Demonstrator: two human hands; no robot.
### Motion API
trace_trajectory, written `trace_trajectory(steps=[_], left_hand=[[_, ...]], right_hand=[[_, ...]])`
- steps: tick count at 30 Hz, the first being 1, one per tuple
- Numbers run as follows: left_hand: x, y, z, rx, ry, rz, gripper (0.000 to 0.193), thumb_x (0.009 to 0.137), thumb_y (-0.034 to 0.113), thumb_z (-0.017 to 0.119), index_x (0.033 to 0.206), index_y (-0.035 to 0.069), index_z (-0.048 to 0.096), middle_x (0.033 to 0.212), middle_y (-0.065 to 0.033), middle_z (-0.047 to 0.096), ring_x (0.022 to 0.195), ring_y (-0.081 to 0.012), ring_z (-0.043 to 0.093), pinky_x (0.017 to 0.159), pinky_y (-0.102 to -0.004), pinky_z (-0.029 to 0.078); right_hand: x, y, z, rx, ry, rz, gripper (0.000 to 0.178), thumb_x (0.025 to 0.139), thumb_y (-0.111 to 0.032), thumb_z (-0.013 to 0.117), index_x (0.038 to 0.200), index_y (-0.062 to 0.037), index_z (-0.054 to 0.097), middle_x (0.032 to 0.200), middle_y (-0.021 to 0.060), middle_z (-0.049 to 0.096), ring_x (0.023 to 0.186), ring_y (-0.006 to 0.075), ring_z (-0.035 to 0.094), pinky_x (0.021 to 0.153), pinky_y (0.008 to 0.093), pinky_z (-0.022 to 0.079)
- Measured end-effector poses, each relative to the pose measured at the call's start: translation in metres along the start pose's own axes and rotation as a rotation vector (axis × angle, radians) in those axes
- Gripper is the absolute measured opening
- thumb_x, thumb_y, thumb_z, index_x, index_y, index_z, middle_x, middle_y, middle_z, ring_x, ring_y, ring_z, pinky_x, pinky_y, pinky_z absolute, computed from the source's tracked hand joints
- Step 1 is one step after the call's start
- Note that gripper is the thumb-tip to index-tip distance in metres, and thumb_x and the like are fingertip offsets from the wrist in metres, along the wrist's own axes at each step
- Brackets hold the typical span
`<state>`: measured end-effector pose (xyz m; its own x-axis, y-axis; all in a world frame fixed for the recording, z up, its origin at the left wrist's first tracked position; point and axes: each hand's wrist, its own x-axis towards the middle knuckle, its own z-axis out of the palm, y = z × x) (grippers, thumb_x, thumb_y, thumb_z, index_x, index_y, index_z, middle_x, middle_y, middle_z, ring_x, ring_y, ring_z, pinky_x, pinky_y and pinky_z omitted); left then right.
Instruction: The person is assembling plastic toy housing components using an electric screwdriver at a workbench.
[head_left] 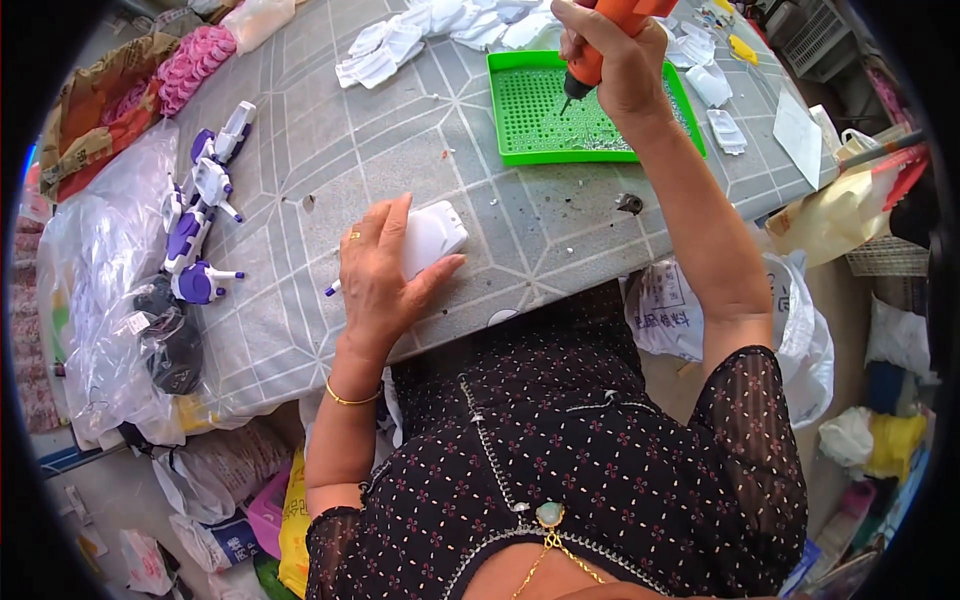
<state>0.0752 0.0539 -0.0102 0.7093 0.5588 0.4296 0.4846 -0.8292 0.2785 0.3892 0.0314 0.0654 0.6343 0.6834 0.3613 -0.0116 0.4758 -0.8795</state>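
Observation:
My left hand is closed around a white plastic casing and holds it against the table, thumb on the near side and fingers on the far side. A thin rod with a purple tip sticks out to the left of that hand. Up at the right, my right hand grips an orange electric screwdriver with a black chuck. Its bit points down over a shallow green tray, whose perforated bottom bears many tiny shiny pieces, too small to name.
Several white-and-purple plastic assemblies lie at the left, beside clear plastic bags. White plastic parts are heaped at the far side, with more right of the tray. A small dark metal piece rests near the table's front edge.

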Motion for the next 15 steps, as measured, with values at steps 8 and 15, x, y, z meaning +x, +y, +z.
trace_trajectory(steps=[8,15], left_hand=[[0.001,-0.002,0.008,0.046,0.058,0.059,0.077,0.077,0.048,0.084,0.13,-0.003,0.063,0.124,-0.0171,0.065,0.112,-0.0331,0.063,0.102,-0.0488,0.041],[-0.001,-0.002,0.012,0.066,0.047,0.046,0.075,0.078,0.049,0.083,0.128,-0.003,0.064,0.121,-0.0164,0.067,0.109,-0.0309,0.064,0.105,-0.0497,0.04]], right_hand=[[-0.001,0.007,0.007,0.021,-0.012,0.059,0.018,0.085,-0.014,0.08,0.089,-0.0059,0.064,0.064,0.0018,0.06,0.05,0.0093,0.054,0.048,0.022,0.04],[0.0,0.023,0.006,-0.02,-0.028,0.057,0.018,0.084,-0.014,0.079,0.09,-0.0056,0.064,0.065,0.0017,0.061,0.052,0.0089,0.055,0.049,0.0222,0.041]])
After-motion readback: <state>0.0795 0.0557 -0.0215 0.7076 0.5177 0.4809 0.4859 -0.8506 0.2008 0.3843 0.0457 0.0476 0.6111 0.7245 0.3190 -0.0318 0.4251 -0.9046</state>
